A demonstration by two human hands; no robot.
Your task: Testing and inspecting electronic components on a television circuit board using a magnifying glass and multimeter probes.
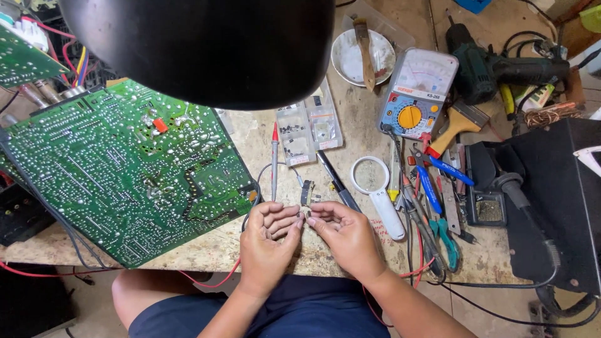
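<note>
My left hand (268, 236) and my right hand (345, 233) meet at the front edge of the workbench (206, 250), fingertips pinching a small dark electronic component (305, 211) between them. Its details are too small to make out. A large green circuit board (119, 169) lies solder side up to the left of my hands. A red-tipped probe (274, 159) and a black probe (337, 181) lie just beyond my fingers.
An analog multimeter (416, 94), a white magnifier (375, 188), small clear parts boxes (310, 128), pliers and screwdrivers (438, 194) crowd the right. A dish with a brush (363, 55), a cordless drill (494, 69) and a soldering stand (488, 203) sit farther off. A black lamp shade (200, 50) overhangs.
</note>
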